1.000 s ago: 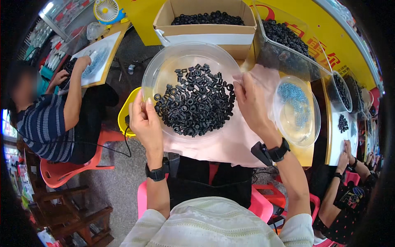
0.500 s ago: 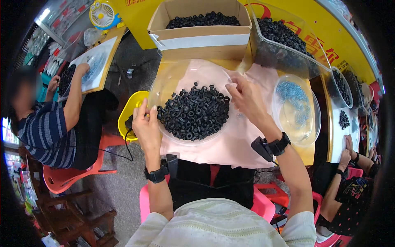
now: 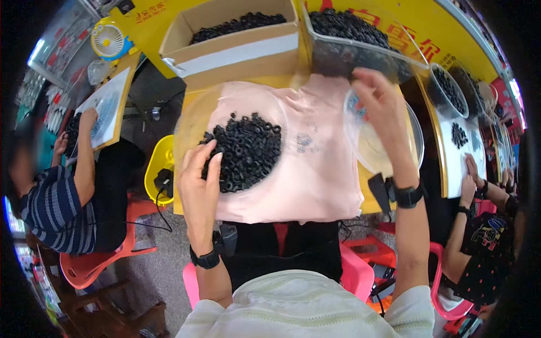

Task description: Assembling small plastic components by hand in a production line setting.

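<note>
A round clear shallow dish (image 3: 198, 97) rests on pink cloth and holds a heap of small black ring-shaped pieces (image 3: 248, 149). At its near left side is my left hand (image 3: 197, 179), thumb and fingers apart, fingertips touching the edge of the heap; I see nothing gripped. My right hand (image 3: 383, 107) is raised over a second clear dish (image 3: 414, 149) on the right, its fingers curled and smeared by motion. Much of the blue bits (image 3: 354, 104) in that dish lies hidden behind the hand. Both wrists wear black straps with small black devices.
Behind the pink cloth (image 3: 315, 186) stand a cardboard box (image 3: 236, 53) and a clear bin (image 3: 360, 56), both holding black pieces. A yellow basket (image 3: 151, 183) with a black device (image 3: 164, 179) is left of the table. People work at tables on both sides.
My right hand has left the rim of the black-piece dish and moved right, over the other dish. My left hand has shifted onto the heap's left edge. The view has turned slightly.
</note>
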### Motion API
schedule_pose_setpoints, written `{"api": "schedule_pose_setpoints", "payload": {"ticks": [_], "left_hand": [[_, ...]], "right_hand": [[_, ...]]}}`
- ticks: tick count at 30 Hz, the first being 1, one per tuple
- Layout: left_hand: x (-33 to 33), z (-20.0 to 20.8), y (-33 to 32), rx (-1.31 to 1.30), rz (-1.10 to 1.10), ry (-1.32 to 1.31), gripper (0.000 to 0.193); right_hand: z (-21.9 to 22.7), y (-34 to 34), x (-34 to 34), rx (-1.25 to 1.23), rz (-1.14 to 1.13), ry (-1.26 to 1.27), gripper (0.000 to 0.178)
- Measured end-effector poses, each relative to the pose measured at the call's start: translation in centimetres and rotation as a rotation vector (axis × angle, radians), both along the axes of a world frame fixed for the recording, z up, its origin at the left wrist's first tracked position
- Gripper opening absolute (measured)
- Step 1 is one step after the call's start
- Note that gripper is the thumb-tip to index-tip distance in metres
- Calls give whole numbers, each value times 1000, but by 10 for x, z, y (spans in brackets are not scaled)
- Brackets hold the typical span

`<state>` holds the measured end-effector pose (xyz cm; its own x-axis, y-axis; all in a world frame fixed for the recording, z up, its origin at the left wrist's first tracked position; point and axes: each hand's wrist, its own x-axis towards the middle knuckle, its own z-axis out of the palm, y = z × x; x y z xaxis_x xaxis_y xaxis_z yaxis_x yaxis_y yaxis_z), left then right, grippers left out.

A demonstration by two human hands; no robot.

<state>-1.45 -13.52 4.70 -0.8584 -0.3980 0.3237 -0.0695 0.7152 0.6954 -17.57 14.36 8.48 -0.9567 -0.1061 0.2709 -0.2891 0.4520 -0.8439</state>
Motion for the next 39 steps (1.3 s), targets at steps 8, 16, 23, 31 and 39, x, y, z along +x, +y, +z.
{"api": "schedule_pose_setpoints", "payload": {"ticks": [8, 16, 23, 31, 39], "left_hand": [[-9, -4, 47, -109, -245, 45, 26], [-25, 1, 52, -166, -266, 2, 27], [-33, -10, 62, -166, -321, -67, 24], [-40, -10, 57, -217, -293, -49, 17], [-30, -6, 35, -250, -239, -44, 19]], "right_hand": [[-12, 8, 40, 298, 224, 82, 14], [-46, -8, 85, 837, 202, 186, 20], [-56, -12, 84, 927, 192, 231, 20], [-57, -11, 84, 752, 192, 181, 13], [-17, 5, 83, 76, 198, 101, 15]]}}
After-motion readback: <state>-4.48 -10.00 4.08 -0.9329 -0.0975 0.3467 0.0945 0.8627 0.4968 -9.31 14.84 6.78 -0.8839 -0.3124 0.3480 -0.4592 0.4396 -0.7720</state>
